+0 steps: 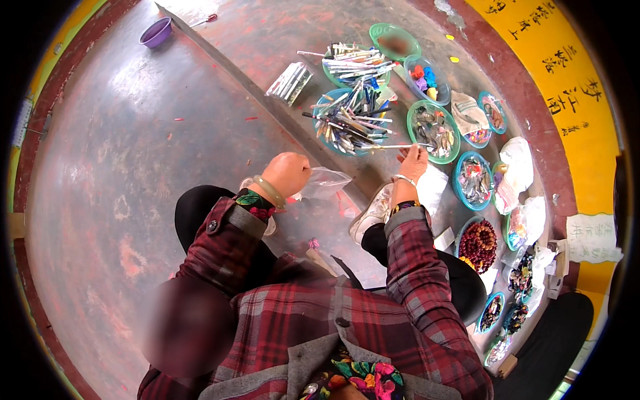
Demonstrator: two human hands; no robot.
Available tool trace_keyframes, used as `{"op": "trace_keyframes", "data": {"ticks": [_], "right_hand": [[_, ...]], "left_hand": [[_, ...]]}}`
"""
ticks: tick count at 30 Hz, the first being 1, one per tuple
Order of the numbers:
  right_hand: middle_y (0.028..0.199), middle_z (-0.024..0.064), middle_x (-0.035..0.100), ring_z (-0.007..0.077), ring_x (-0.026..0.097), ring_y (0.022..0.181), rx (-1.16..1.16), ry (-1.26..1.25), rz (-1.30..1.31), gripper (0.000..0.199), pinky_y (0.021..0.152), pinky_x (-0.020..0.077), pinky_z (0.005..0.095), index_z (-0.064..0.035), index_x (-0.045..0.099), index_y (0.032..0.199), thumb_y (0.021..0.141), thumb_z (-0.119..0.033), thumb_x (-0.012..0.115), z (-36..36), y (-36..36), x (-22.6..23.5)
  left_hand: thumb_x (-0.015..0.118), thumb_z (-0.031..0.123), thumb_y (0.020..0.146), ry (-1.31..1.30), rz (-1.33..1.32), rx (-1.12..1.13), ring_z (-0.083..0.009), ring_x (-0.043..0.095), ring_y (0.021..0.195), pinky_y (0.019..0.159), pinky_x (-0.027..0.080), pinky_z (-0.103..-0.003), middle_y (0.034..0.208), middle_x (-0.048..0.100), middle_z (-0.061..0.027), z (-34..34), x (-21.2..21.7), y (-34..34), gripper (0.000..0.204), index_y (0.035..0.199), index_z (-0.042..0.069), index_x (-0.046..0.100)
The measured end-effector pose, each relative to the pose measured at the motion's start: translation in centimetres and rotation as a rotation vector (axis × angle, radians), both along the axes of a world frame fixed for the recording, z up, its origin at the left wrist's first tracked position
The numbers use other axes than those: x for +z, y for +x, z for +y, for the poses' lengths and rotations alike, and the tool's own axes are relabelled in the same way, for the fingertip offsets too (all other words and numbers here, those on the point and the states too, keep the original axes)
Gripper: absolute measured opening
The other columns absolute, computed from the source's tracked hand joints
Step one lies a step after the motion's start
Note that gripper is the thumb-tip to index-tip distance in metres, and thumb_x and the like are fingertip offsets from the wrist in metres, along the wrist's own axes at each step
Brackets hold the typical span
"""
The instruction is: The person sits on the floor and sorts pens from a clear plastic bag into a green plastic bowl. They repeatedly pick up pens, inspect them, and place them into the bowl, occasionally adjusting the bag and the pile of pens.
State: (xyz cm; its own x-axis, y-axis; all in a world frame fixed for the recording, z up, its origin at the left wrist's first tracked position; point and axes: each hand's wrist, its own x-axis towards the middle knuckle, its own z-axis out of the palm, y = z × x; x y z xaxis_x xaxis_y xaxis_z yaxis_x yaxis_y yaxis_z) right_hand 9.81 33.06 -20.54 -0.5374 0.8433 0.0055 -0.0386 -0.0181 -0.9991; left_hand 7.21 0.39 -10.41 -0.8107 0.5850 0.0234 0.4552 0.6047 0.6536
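My left hand (287, 175), with a pale bangle at its wrist, is closed on the edge of a clear plastic bag (328, 179) that hangs out to its right. My right hand (413, 162) pinches a thin, pale pen-like stick (387, 147), held level. That stick lies between a blue basket of pens (353, 123) and a green basket of small silvery pieces (435, 132). Whether it is a pen or a brush I cannot make out. Both hands are above the floor, between my knees and the baskets.
A second pen basket (357, 65) stands farther off beside a clear pack of white pens (289, 83). More baskets line the right side, one with dark red beads (477, 245). A purple basin (156, 33) sits far left. A raised floor strip (247, 90) runs diagonally.
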Motion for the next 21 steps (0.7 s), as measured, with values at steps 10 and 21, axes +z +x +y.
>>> {"op": "trace_keyframes", "data": {"ticks": [10, 21], "right_hand": [[0.075, 0.0112, 0.061, 0.0257, 0.061, 0.068, 0.4, -0.928, 0.211, 0.024, 0.059, 0.05, 0.037, -0.006, 0.054, 0.096, 0.092, -0.028, 0.049, 0.5, -1.5, 3.2], [0.068, -0.0006, 0.052, 0.008, 0.045, 0.055, 1.06, -0.268, -0.122, 0.032, 0.05, 0.0366, 0.021, -0.0046, 0.054, 0.117, 0.086, -0.012, 0.05, -11.1, -0.3, 19.7]], "left_hand": [[0.058, 0.013, 0.074, 0.01, 0.052, -0.004, -0.038, 0.056, 0.073, 0.065, 0.045, -0.043, 0.074, 0.059, -0.0188, 0.0, -0.4, -0.3, 0.014, 0.074, 0.0, 0.064], [0.056, 0.013, 0.075, 0.05, 0.102, 0.131, -0.0385, 0.056, 0.073, 0.065, 0.045, -0.044, 0.074, 0.059, -0.0187, -1.4, 0.7, -1.2, 0.014, 0.074, 0.001, 0.063]]}}
